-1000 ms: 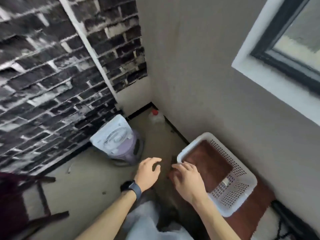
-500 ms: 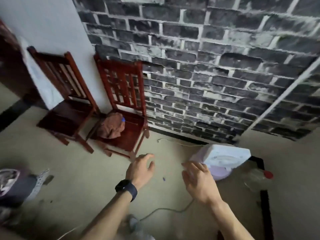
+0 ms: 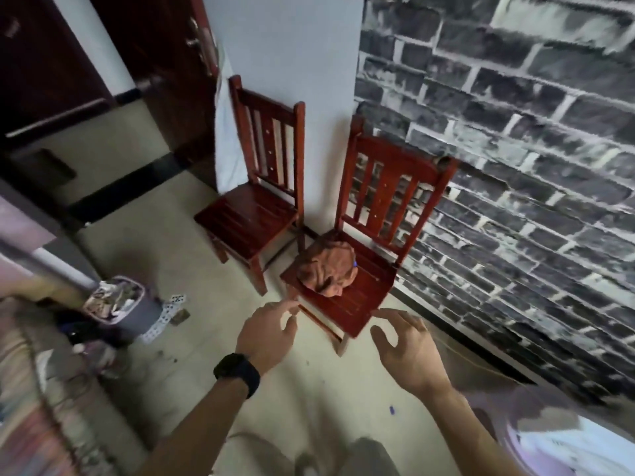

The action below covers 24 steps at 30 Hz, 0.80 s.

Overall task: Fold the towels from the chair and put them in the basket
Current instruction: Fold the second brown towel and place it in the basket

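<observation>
Towel [image 3: 326, 269] on chair [image 3: 362, 304]; poss. several

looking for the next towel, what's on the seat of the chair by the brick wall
A crumpled brown towel heap lies on the chair seat, with a blue bit at its right edge. Whether the heap hides more towels cannot be seen.

You have two hands in view, the left hand [image 3: 266, 334] and the right hand [image 3: 409, 352]. Count two red chairs, the near chair [image 3: 374, 278] and the far chair [image 3: 251, 218]. Count one towel bundle [image 3: 326, 269], one waste bin [image 3: 135, 319] and one wristwatch [image 3: 237, 372].
</observation>
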{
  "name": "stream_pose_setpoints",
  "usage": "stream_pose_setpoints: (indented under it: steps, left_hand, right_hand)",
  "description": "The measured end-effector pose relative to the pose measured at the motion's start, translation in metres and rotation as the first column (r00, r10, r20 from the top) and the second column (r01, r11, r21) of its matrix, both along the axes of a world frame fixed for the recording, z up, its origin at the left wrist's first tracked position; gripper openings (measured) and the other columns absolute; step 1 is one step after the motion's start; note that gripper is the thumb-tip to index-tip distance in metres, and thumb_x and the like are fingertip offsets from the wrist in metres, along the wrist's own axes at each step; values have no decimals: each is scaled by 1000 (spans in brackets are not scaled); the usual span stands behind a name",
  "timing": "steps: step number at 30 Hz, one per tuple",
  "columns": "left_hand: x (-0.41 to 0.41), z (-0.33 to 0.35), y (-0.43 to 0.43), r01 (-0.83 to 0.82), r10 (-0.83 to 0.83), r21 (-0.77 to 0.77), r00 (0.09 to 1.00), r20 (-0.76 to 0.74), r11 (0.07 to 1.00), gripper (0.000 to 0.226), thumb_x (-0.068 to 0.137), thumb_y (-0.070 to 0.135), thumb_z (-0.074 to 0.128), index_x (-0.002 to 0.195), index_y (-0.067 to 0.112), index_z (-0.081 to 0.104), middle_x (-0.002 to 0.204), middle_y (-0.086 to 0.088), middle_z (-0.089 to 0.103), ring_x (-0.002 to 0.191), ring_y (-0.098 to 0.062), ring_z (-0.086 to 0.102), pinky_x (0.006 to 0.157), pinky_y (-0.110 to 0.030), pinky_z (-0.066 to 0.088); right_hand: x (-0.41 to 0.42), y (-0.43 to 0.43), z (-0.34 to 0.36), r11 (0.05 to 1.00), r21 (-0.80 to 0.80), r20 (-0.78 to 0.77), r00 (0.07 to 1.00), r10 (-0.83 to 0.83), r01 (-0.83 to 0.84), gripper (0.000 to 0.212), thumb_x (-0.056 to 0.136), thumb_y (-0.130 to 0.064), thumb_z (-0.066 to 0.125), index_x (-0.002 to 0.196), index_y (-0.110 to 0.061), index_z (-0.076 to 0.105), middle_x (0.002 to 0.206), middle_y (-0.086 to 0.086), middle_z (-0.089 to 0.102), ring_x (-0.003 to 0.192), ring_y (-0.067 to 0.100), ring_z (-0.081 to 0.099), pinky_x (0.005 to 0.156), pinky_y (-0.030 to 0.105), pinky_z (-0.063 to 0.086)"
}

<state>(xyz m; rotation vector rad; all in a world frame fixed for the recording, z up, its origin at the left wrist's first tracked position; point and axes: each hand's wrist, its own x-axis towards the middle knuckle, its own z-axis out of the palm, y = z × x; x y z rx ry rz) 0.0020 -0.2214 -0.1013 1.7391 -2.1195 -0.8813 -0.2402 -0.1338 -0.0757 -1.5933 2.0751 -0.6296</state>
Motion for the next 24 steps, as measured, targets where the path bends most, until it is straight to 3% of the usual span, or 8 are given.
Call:
stream_pose_setpoints:
  steps: [5, 10, 14, 18, 21, 24]
  left_hand:
    - [9, -16, -70, 12, -12, 21, 1000, 8, 1000, 37, 97, 28, 51, 133, 34, 54, 128, 7, 60, 120, -13, 52, 103, -29, 39]
    - [8, -40, -158, 18, -25, 81, 996, 81, 997, 38, 98, 31, 48, 136, 35, 51, 133, 7, 57, 123, -15, 50, 105, -32, 39]
    - [9, -58, -217, 61, -86, 155, 983, 163, 986, 41, 98, 33, 46, 139, 33, 48, 136, 4, 56, 124, -17, 50, 105, -33, 39]
    - [12, -76, -274, 72, -116, 202, 970, 214, 977, 43, 98, 34, 46, 140, 32, 47, 136, 3, 56, 124, -19, 50, 103, -34, 41]
    - [14, -91, -312, 121, -177, 219, 950, 257, 968, 44, 98, 34, 45, 141, 30, 46, 137, 3, 56, 125, -19, 49, 103, -33, 39]
    - [18, -116, -354, 182, -250, 242, 923, 293, 953, 46, 97, 32, 45, 143, 27, 45, 141, 2, 53, 130, -19, 45, 107, -32, 36]
  right_hand:
    - [18, -75, -25, 998, 61, 27, 1000, 6, -8, 31, 92, -27, 64, 123, -25, 67, 119, -5, 67, 114, 22, 58, 92, 24, 41]
    - [25, -159, -57, 994, 109, 104, 994, 19, -31, 33, 90, -24, 65, 122, -25, 67, 120, 1, 67, 112, 25, 60, 92, 36, 50]
    - [24, -222, -78, 981, 191, 161, 987, -14, -17, 32, 88, -17, 63, 119, -23, 67, 117, 0, 69, 110, 25, 61, 88, 26, 45]
    - [27, -278, -99, 948, 317, 175, 984, -24, -33, 38, 87, -30, 55, 124, -25, 63, 121, 1, 67, 113, 24, 61, 95, 35, 50]
    - [33, -311, -118, 930, 367, 175, 983, -56, -12, 47, 84, -38, 48, 127, -24, 61, 120, 4, 67, 108, 27, 64, 90, 35, 54]
    - [43, -345, -140, 912, 410, 131, 988, -80, 19, 44, 90, -33, 55, 133, -23, 56, 118, 8, 66, 107, 30, 64, 88, 38, 53]
